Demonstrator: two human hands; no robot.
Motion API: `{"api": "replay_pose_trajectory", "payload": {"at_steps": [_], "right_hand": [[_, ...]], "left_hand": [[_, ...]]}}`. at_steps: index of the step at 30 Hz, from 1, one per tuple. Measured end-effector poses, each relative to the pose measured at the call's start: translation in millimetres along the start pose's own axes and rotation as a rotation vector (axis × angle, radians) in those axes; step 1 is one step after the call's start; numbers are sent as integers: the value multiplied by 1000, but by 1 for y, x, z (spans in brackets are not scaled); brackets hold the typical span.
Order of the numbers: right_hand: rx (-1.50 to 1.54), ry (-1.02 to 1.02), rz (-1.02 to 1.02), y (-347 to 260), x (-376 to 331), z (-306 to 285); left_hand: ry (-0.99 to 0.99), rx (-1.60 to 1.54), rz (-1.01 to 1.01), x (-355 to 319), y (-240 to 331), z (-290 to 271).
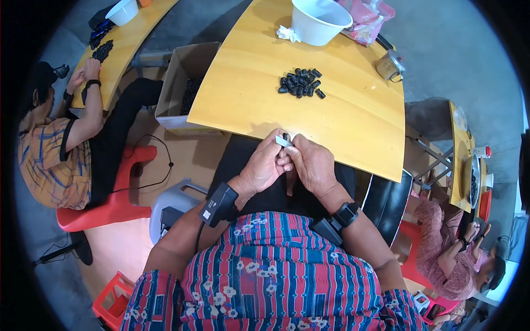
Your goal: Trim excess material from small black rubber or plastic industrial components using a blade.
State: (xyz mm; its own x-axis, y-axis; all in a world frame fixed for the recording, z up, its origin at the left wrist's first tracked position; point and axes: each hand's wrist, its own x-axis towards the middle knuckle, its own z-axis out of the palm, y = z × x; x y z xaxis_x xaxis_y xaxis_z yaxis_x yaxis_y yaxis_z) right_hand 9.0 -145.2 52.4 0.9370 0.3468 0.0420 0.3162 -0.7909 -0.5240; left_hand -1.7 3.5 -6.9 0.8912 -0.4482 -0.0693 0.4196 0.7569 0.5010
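My left hand (264, 168) and right hand (316, 165) meet just beyond the near edge of the bench (243, 83). The left-hand fingers pinch a small black piece (286, 135). A pale flat strip (283, 142) lies against it, between both hands. The right-hand fingers are bent in close beside the strip; I cannot tell whether they grip it. Reference positions: pile of black pieces (300, 83), ahead on the bench; white basin (317, 27), behind the pile; metal mug (388, 66), right.

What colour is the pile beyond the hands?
The pile is black, best seen in the head view.
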Motion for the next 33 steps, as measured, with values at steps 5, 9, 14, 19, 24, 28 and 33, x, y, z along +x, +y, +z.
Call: {"api": "replay_pose_trajectory", "payload": {"at_steps": [5, 9, 14, 19, 24, 28, 33], "right_hand": [[186, 36, 84, 8, -4, 7], [584, 194, 95, 19, -5, 2], [818, 148, 216, 16, -14, -1], [707, 201, 64, 10, -18, 7], [492, 208, -109, 12, -14, 10], [226, 220, -206, 12, -13, 6], [149, 212, -262, 9, -14, 3]], "left_hand": [[127, 35, -47, -2, 2, 23], [26, -27, -68, -1, 2, 18], [45, 20, -8, 0, 1, 16], [127, 85, -6, 0, -1, 14], [126, 96, -5, 1, -5, 10], [209, 148, -13, 1, -6, 5], [186, 76, 42, 1, -10, 3]]}}
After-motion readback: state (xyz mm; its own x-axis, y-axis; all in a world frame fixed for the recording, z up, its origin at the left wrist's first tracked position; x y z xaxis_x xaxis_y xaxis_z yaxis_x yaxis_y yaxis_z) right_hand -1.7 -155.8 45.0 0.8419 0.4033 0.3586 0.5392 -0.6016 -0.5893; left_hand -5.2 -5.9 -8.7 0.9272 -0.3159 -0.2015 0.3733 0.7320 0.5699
